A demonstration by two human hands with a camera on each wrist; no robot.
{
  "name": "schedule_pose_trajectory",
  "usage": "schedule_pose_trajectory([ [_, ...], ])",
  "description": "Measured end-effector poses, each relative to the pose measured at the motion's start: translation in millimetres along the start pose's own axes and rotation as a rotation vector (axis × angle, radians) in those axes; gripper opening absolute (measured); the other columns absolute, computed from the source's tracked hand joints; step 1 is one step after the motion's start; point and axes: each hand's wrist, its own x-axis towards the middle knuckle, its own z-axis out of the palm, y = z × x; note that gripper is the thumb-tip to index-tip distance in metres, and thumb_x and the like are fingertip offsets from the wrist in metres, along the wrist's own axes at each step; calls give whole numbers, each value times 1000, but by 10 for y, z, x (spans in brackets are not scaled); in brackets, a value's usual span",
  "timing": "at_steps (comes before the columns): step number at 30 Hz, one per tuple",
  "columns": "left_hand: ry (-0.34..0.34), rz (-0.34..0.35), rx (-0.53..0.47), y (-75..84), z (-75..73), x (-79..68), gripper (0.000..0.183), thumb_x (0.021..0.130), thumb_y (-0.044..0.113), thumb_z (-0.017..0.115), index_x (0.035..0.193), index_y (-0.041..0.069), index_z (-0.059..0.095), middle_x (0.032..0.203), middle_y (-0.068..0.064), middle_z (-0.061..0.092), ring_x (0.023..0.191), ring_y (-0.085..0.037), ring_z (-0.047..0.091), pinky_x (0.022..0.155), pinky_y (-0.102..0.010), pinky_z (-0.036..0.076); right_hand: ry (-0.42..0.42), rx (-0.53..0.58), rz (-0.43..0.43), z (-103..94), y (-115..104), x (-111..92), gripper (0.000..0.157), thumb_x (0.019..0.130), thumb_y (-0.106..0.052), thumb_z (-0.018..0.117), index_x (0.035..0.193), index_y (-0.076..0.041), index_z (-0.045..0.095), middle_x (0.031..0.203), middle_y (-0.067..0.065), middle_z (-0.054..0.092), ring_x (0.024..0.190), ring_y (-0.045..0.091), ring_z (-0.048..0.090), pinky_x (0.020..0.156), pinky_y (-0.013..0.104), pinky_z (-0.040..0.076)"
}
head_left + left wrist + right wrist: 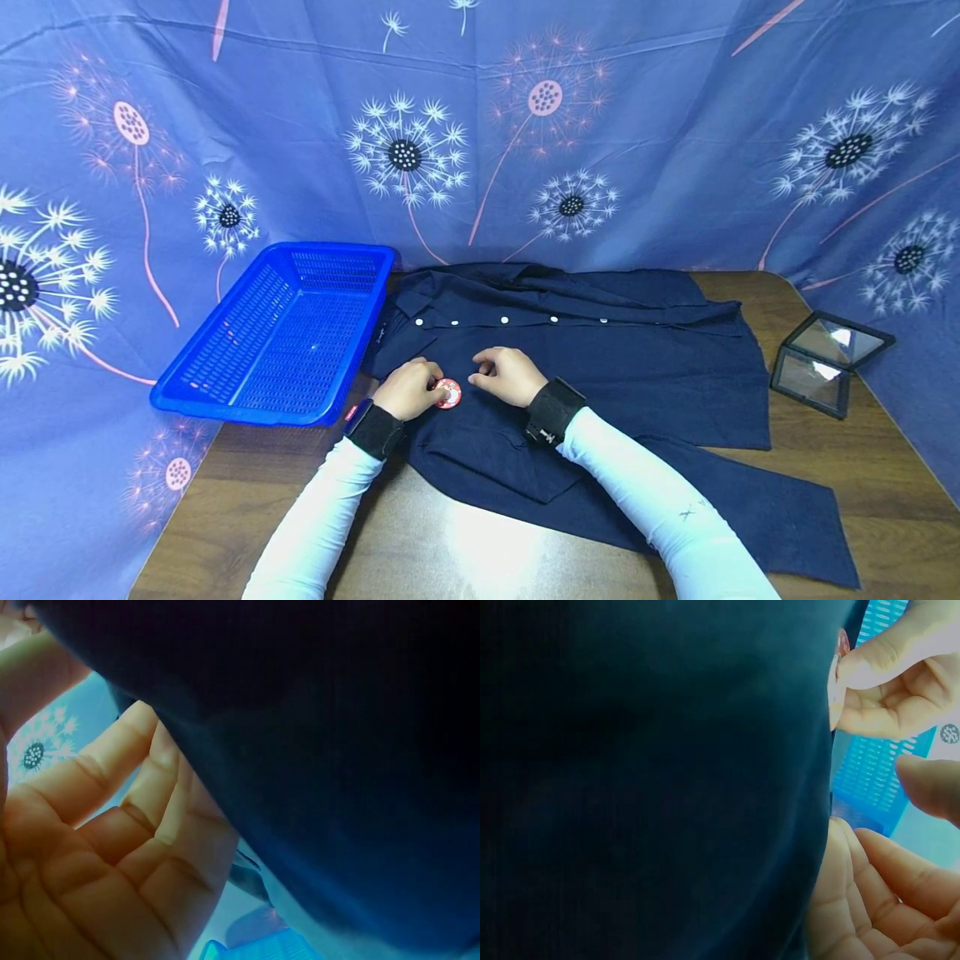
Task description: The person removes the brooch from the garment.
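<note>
A dark navy button-up shirt [645, 358] lies spread across the table, with a row of white buttons along its upper part. Against its front, my left hand [408, 389] pinches a small round red-and-white badge [448, 393], thumb over its face. That badge [838, 679] appears nearly edge-on beside the cloth in the right wrist view. Just to the right is my right hand [510, 375], thumb apart from its bent fingers, with nothing between them. Its fingertips [841, 832] come right up to the shirt. In the left wrist view, the left fingers [139, 724] reach the dark cloth.
A blue plastic basket [345, 358] with slotted walls stands at the left, close beside the shirt's collar end. At the right edge of the wooden table [892, 467] stands an opened black-framed folding mirror [813, 379]. A dandelion-patterned blue cloth [480, 167] hangs behind.
</note>
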Motion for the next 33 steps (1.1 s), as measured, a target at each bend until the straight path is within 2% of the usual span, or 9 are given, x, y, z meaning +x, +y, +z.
schedule_pose_trajectory([
  [9, -19, -5, 0, 4, -8, -3, 18, 78, 16, 76, 90, 5, 69, 78, -6, 64, 73, -17, 55, 66, -33, 45, -19, -8, -19, 4, -34, 18, 31, 84, -20, 73, 108, 0, 71, 81, 3, 69, 70, 8, 59, 67, 24, 48],
  [17, -25, -3, -14, 6, -4, -3, 15, 79, 14, 75, 89, 6, 68, 76, -5, 64, 71, -16, 54, 64, -31, 44, -38, 24, 2, 3, -92, 69, 25, 85, -18, 71, 104, 0, 72, 81, 4, 70, 70, 8, 58, 65, 21, 46],
  [33, -24, -26, -4, 5, 3, -10, 12, 82, 17, 74, 87, 9, 66, 75, -4, 60, 68, -14, 50, 61, -29, 39, -98, 29, -20, 121, -123, 159, 18, 82, -12, 71, 95, 0, 73, 75, 5, 71, 64, 5, 55, 61, 19, 43],
])
